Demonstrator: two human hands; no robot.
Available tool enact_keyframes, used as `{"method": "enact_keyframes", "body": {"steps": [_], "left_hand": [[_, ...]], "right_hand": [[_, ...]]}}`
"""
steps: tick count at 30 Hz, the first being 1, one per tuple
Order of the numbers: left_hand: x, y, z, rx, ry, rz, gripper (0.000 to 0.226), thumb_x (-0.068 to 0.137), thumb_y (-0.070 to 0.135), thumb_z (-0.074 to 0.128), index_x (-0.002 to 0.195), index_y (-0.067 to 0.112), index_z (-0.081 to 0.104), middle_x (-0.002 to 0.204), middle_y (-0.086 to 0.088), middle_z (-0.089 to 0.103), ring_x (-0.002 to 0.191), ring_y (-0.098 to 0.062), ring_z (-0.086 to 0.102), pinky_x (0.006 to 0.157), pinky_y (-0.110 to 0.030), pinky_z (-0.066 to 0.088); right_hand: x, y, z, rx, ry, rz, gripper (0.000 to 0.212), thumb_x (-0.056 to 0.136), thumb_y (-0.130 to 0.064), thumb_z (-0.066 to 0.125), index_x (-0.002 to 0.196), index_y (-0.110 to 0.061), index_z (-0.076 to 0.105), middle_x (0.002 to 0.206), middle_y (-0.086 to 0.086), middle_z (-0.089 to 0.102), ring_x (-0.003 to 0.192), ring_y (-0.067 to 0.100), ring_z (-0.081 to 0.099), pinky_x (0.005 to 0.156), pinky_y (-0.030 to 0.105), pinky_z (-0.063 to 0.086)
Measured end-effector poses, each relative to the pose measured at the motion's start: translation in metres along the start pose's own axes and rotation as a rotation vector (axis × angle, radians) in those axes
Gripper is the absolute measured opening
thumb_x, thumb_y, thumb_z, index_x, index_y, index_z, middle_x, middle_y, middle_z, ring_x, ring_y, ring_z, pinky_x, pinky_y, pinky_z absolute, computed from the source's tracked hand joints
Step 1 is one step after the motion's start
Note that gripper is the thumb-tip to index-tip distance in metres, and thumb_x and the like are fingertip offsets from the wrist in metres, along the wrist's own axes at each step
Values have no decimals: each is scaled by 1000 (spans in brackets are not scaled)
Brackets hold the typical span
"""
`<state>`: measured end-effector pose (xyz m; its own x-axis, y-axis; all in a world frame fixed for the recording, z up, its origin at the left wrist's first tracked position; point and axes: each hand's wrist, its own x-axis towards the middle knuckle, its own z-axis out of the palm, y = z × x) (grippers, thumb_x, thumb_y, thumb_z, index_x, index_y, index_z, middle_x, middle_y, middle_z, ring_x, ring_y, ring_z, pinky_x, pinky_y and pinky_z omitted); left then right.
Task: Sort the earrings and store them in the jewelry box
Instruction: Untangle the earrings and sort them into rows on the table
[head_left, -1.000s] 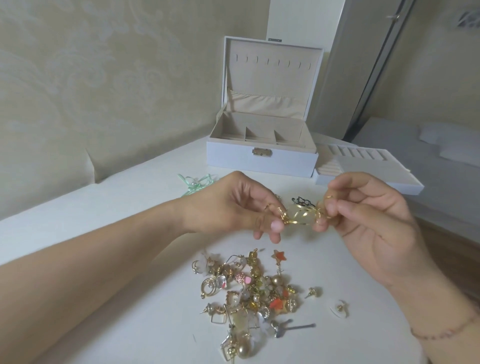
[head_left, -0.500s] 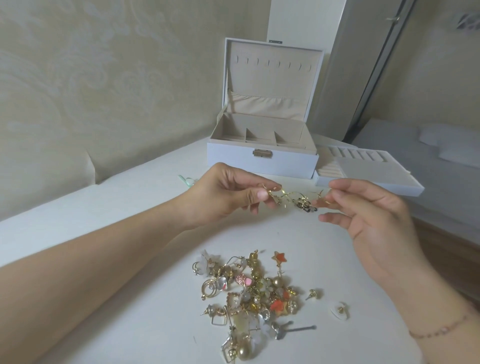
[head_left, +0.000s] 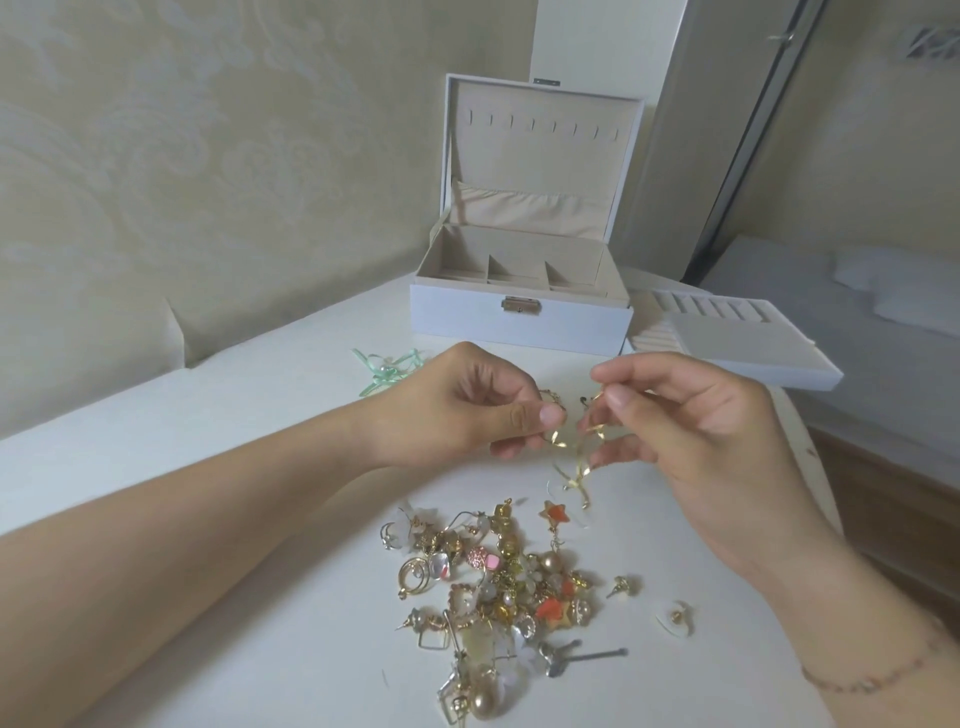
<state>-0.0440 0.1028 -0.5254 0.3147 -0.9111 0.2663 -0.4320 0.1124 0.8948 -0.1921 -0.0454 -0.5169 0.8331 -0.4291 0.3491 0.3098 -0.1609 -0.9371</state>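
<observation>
Head view: the left hand (head_left: 457, 410) and right hand (head_left: 691, 415) each pinch tangled gold earrings (head_left: 569, 441) above the earring pile (head_left: 498, 582), probably to separate them; the jewelry box (head_left: 519, 317) stands open behind.

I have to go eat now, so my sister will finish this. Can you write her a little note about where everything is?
Left hand and right hand each pinch part of tangled gold earrings, held above the table.
The earring pile lies near you; two small pieces sit to its right.
The jewelry box stands open behind, with no earrings visible inside; its tray is beside it.
Nothing looks stored yet. Left: untangle, sort, store.
</observation>
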Motion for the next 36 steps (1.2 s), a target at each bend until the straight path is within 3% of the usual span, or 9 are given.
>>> {"method": "enact_keyframes", "body": {"steps": [6,10,13,19,23,28,30,33,36], "left_hand": [[0,-1,5,97,124,87,38,89,22,70,68,-9,65,51,1,54,50,-11,41,50,-31,36],[-1,-1,9,257,227,211,35,90,28,67,67,2,69,53,-16,59,44,-26,39,43,-37,31],[-3,0,12,408,306,261,36,90,30,66,63,8,66,49,-4,55,41,-12,38,44,-22,30],[-6,1,16,837,518,398,40,88,33,61,53,15,55,46,4,48,42,-19,45,41,-29,38],[-8,9,15,839,512,447,53,98,43,50,51,18,47,44,7,39,41,-18,40,39,-30,36],[-9,6,10,714,473,376,51,102,50,33,56,27,30,46,7,28,44,-13,30,45,-27,25],[-7,-4,1,685,513,285,56,100,49,36,54,19,31,46,3,28,45,-19,29,46,-30,27],[-4,-21,-17,674,588,160,62,99,52,37,54,10,40,46,-4,35,47,-25,34,46,-38,35],[-2,-34,-30,628,666,86,62,97,54,38,56,10,49,46,1,42,46,-18,36,49,-35,35]], "right_hand": [[-1,1,10,112,-73,219,16,81,-10,64,94,-4,69,84,15,69,72,24,66,57,26,53],[-3,1,18,296,-97,358,24,81,-20,60,95,-2,68,83,11,67,73,25,62,64,27,56],[-6,0,23,389,-164,421,29,89,-23,53,100,1,65,85,9,68,72,20,64,65,29,57],[-11,0,26,317,-315,351,42,96,-33,52,110,6,57,115,24,63,92,20,60,81,31,51],[-13,-2,25,179,-348,277,16,87,-15,65,101,-7,65,79,5,64,74,15,61,68,21,49],[2,-11,-3,435,-238,436,31,86,-6,55,116,-1,63,82,9,64,62,14,57,52,22,49],[17,-10,-33,338,-44,340,27,87,-8,52,111,-3,65,83,9,66,60,14,58,51,21,48],[37,18,-74,-194,184,162,23,97,1,48,112,-7,64,88,8,65,60,10,59,56,19,51],[45,52,-97,-609,229,97,23,94,-5,57,109,-21,64,87,1,68,75,16,65,72,24,54]]}}
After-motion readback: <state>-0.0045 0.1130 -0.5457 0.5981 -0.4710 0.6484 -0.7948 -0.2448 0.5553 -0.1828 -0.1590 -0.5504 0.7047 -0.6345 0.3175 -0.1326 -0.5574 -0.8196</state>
